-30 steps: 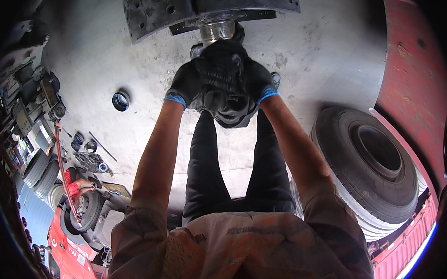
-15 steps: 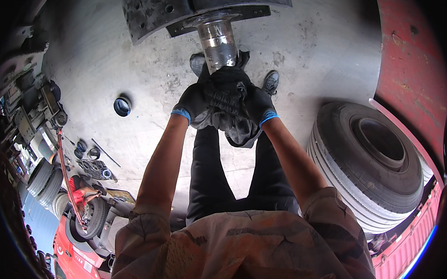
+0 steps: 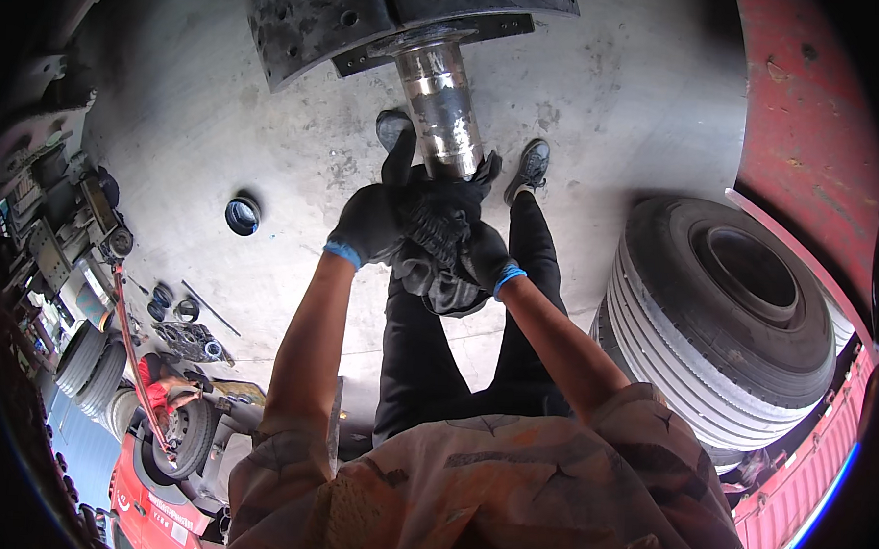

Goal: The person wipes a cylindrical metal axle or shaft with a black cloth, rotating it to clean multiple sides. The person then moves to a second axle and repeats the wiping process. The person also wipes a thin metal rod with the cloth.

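Centrally, my black-gloved left hand [image 3: 370, 222] and black-gloved right hand [image 3: 483, 258] grasp a crumpled black cloth [image 3: 435, 237] at the near end of a shiny cylindrical metal spindle [image 3: 443, 113]; I judge a slack grip could let loose folds snag on its rim.

The metal shaft [image 3: 441, 113] is a bare, shiny cylinder with a stepped profile, its silvery surface broken by darker, greasy-looking patches and bright glints; it slants slightly from upper left to lower right, its free end toward the person. At that end, a dark cloth [image 3: 438, 225], black to grey and heavily creased, is bunched between the hands [image 3: 368, 224], one flap rising just beside the shaft's right edge, its lower folds hanging loose.
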### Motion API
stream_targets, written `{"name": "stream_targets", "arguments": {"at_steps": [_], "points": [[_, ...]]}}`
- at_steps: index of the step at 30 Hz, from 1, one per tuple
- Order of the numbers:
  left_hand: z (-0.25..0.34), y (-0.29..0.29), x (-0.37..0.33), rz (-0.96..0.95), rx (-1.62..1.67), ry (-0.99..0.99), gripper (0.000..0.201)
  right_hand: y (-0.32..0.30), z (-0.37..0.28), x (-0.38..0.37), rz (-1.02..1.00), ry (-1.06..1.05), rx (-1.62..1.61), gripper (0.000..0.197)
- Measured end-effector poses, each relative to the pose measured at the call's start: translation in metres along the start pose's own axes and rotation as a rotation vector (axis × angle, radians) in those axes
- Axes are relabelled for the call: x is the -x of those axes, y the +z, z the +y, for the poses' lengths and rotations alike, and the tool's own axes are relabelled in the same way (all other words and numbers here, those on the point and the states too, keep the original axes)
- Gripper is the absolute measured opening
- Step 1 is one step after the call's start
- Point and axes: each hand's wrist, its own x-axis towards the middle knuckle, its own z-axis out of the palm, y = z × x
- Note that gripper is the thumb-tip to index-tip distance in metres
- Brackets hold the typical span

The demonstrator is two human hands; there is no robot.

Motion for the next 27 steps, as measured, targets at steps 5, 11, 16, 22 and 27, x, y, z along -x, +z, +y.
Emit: {"name": "stream_targets", "arguments": {"at_steps": [5, 11, 16, 22, 27], "points": [[-0.004, -0.026, 0.044, 0.187, 0.067, 0.039, 0.020, 0.064, 0.024, -0.013, -0.188, -0.007, -0.543, 0.030], [-0.033, -0.045, 0.104, 0.480, 0.299, -0.132, 0.022, 0.093, -0.026, -0.041, -0.194, -0.053, -0.756, 0.031], [-0.037, -0.052, 0.142, 0.732, 0.365, -0.243, 0.025, 0.069, -0.048, -0.040, -0.032, -0.270, -0.541, 0.035], [0.005, -0.056, 0.143, 0.907, 0.478, -0.344, 0.033, 0.031, -0.119, 0.009, 0.031, -0.607, 0.029, 0.050], [0.054, -0.059, 0.139, 0.777, 0.043, -0.382, 0.052, 0.055, -0.139, 0.015, -0.536, 0.076, -1.582, 0.038]]}}
